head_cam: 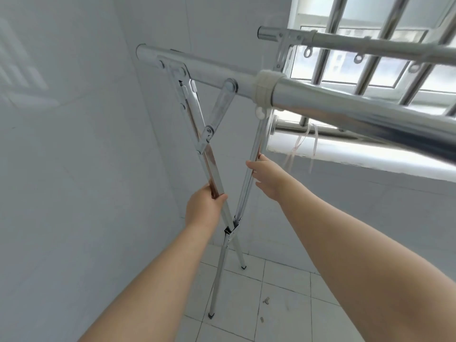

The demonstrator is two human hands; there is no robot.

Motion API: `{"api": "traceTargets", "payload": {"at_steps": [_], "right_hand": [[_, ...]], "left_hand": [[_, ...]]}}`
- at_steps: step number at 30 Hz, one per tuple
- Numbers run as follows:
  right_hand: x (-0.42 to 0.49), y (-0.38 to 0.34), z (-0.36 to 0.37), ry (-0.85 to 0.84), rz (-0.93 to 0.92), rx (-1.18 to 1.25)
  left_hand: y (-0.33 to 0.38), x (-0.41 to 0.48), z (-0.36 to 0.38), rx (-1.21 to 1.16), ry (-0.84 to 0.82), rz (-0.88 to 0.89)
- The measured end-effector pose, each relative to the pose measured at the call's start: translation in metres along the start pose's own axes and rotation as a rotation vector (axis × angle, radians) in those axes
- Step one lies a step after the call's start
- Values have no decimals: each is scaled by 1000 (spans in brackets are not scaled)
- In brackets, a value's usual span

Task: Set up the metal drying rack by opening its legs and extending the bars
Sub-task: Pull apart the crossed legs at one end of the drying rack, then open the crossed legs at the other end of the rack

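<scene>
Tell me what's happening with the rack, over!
Left hand gripping one crossed leg, right hand on the other leg. Legs open in an X, feet on tile floor. Nothing blocking.

Both bare arms reach forward and up, out from the bottom of the view. The left hand is out ahead on a nearly straight arm, wrist level, back of the hand facing the camera. Its fingers are curled round and the thumb is pressed across the front, a firm closed grip on the left leg. The right hand sits a little higher and just to the right, forearm angling in from the lower right corner. Its fingers lie long and loose along the right leg, touching it from the side; whether they wrap round it is hidden.
</scene>
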State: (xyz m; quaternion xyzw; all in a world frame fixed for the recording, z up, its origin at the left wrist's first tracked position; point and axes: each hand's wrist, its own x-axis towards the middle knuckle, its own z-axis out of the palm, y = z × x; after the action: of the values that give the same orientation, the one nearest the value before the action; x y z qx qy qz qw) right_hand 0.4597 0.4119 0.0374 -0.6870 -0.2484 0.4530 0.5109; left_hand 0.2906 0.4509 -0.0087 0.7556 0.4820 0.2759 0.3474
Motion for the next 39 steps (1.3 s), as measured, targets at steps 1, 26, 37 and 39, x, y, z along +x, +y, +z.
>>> {"api": "traceTargets", "payload": {"at_steps": [1, 26, 37, 39], "right_hand": [[4, 0, 4, 0, 0, 14], [-221, 134, -132, 595, 245, 175], [-454, 233, -265, 942, 293, 222], [-498, 255, -290, 999, 304, 221]], "left_hand": [[-3, 5, -2, 6, -3, 17], [79, -103, 135, 466, -756, 292], [211, -323, 249, 525, -902, 683], [233, -370, 269, 521, -930, 751]]}}
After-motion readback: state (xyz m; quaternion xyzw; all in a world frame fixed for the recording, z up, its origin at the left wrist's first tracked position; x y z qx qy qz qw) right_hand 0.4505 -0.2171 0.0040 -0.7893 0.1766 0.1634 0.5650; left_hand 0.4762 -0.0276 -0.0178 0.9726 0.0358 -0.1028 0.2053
